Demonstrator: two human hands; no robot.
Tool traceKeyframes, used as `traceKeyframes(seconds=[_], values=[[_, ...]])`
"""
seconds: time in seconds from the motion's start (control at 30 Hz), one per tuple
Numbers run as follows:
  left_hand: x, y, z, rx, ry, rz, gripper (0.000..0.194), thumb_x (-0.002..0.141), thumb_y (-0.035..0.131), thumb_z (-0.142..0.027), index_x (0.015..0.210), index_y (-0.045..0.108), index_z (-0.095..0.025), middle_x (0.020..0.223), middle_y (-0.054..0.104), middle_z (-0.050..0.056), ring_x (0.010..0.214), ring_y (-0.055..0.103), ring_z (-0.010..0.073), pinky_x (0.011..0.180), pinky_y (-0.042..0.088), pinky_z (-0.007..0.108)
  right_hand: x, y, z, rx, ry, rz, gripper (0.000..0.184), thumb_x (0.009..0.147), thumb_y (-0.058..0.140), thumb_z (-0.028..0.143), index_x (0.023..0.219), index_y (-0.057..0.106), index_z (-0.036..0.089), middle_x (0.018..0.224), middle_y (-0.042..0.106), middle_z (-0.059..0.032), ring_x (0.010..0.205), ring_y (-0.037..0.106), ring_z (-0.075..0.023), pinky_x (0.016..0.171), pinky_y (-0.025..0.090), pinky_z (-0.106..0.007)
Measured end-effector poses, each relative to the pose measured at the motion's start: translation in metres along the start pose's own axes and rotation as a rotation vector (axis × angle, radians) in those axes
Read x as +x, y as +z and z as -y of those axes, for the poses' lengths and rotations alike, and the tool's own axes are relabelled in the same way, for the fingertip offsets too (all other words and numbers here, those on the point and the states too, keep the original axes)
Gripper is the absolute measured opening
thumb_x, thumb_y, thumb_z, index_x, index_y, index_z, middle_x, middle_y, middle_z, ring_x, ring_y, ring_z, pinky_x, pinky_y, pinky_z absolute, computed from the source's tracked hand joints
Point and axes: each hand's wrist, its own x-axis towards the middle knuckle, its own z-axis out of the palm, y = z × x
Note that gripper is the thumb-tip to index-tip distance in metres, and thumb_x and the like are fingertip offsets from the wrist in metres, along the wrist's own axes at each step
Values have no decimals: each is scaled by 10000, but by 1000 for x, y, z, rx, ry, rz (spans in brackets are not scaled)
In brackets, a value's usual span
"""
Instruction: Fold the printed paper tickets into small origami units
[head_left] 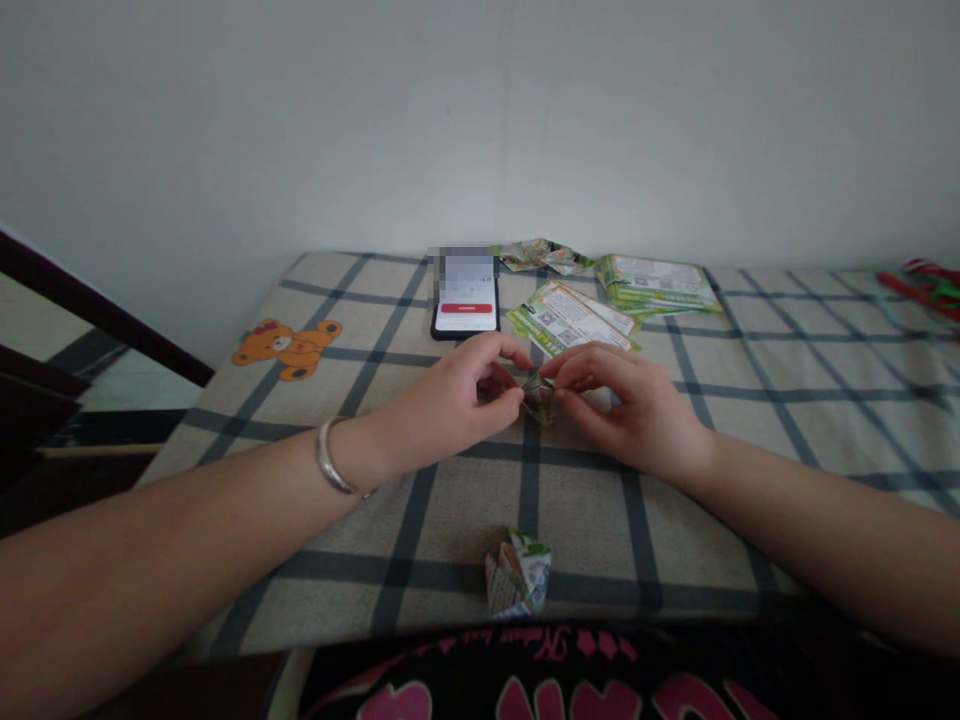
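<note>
Two hands on one small folded paper (538,408), held just above the table (360,540) near its middle; left hand (476,390) has a narrow pinch grip on its left side, right hand (626,400) an equally narrow one on the right, thumb and fingertips nearly closed; can't tell from here how hard either presses, fingers cover part of the folds. Main risk, as I see it: tearing or a blown crease if the hands pull apart unevenly, since the piece is small and looks layered; if one side slackens, flaps could spring open. Second risk: the other folded piece (519,575) sits near the front edge, between the forearms; a dropped forearm or a lean in could flatten it or knock it off. Also, loose printed sheets (570,318) lie just beyond the right fingers, phone (466,310) just beyond the left; a forward push could shove the sheets into the stack (660,283) or the folded papers by the wall (544,257).
</note>
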Motion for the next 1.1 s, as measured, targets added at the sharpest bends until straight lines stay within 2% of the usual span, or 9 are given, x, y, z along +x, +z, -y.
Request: traceKeyframes(seconds=[0.2,0.4,0.6,0.77,0.87,0.97,1.1], values=[[1,2,2,-95,-5,-28,238,809,535,-180,1044,499,-176,976,579,30,877,628,155,789,552,339,0,1,1,102,141,29,162,794,549,90,858,468,215,1084,645,-68,926,625,-171,736,531,-312],[2,1,0,-163,20,-22,249,789,504,-136,1036,504,-168,988,571,30,900,610,142,809,533,325,2,-2,-2,202,101,11,250,718,459,28,868,418,225,1072,610,-71,994,571,-190,792,472,-346],[1,0,-1,-193,58,-11,274,767,492,-85,1028,504,-169,984,564,18,922,602,127,847,516,314,1,-1,-8,303,165,24,317,679,422,3,894,410,234,1118,566,-59,986,525,-181,787,433,-350],[1,0,0,-205,74,8,284,773,481,-70,1038,499,-169,1000,552,17,948,596,122,882,510,314,0,0,-11,353,151,21,332,678,403,-10,905,444,229,1135,562,-56,1028,524,-181,841,422,-367],[1,-1,0,-153,94,18,285,785,473,-67,1050,495,-172,1009,548,22,944,592,127,861,520,312,1,-1,-11,328,139,19,349,670,392,-13,913,485,220,1120,578,-59,1014,541,-179,822,434,-355],[1,-5,-5,38,169,22,251,802,480,-60,1023,517,-172,1039,541,37,964,566,138,826,522,294,3,-2,-9,192,130,22,353,670,405,-16,898,557,206,1085,613,-60,979,564,-174,822,450,-344],[1,-9,-11,270,285,59,170,850,490,-49,955,559,-164,1074,543,47,1038,531,135,912,479,282,5,-3,-4,12,98,59,335,693,437,-11,886,620,193,1030,661,-55,982,600,-174,875,472,-340]])
